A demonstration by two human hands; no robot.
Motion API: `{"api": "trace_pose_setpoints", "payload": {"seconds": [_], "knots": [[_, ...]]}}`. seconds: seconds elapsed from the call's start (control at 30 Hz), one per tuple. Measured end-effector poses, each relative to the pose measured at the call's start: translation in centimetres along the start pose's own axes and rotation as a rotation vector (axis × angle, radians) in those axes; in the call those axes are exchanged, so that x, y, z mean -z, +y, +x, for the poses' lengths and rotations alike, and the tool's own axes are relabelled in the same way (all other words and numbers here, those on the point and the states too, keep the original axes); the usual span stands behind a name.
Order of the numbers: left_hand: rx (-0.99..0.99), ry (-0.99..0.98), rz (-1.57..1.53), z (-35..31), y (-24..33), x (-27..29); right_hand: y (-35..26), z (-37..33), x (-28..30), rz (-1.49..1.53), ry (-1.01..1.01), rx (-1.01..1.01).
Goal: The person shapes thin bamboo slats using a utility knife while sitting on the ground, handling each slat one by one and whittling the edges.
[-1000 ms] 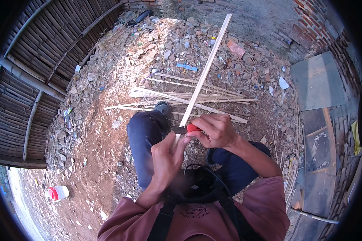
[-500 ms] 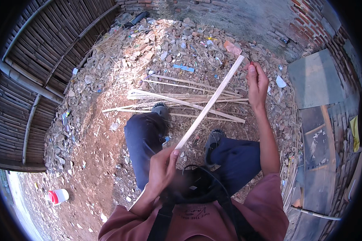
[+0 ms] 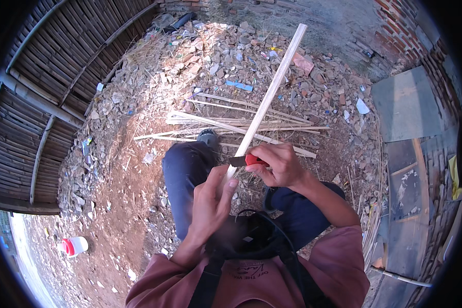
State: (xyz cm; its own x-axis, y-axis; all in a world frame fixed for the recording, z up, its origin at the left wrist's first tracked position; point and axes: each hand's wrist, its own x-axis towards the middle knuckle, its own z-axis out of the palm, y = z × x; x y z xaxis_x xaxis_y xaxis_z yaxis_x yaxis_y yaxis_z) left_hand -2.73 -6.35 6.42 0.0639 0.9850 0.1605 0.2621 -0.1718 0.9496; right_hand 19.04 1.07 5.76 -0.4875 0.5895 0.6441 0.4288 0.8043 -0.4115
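Note:
My left hand (image 3: 210, 201) grips the near end of a long pale strip of bamboo or wood (image 3: 272, 88), which slants up and away to the right. In my right hand (image 3: 282, 163) is a knife with a red handle (image 3: 255, 160). Its dark blade (image 3: 237, 161) lies across the strip, just beyond my left fingers. On the ground past my feet lies a loose pile of similar pale strips (image 3: 215, 123), several of them crossing one another.
Stones and rubble (image 3: 231, 54) cover the ground toward a brick wall (image 3: 313, 23). A slatted bamboo wall (image 3: 41, 66) stands at left, near a white container with a red lid (image 3: 77, 246). Flat boards (image 3: 405, 108) lean at right.
My right hand with the knife has come from the strip's far end down to its near end, close to my left hand. The strip now points more steeply away.

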Motion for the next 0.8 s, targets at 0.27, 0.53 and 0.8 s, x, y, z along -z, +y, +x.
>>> {"api": "trace_pose_setpoints", "payload": {"seconds": [0.27,0.53,0.8], "knots": [[-0.042,0.008,0.021,0.16,-0.74,-0.20,-0.32,-0.27,-0.29,-0.027,-0.006,0.032],[0.003,-0.023,0.012,-0.16,-0.60,0.02,-0.59,0.20,0.29,-0.162,0.029,0.066],[0.023,-0.034,-0.033,-0.39,-0.57,0.58,-0.36,0.55,0.04,-0.180,0.024,0.105]]}}
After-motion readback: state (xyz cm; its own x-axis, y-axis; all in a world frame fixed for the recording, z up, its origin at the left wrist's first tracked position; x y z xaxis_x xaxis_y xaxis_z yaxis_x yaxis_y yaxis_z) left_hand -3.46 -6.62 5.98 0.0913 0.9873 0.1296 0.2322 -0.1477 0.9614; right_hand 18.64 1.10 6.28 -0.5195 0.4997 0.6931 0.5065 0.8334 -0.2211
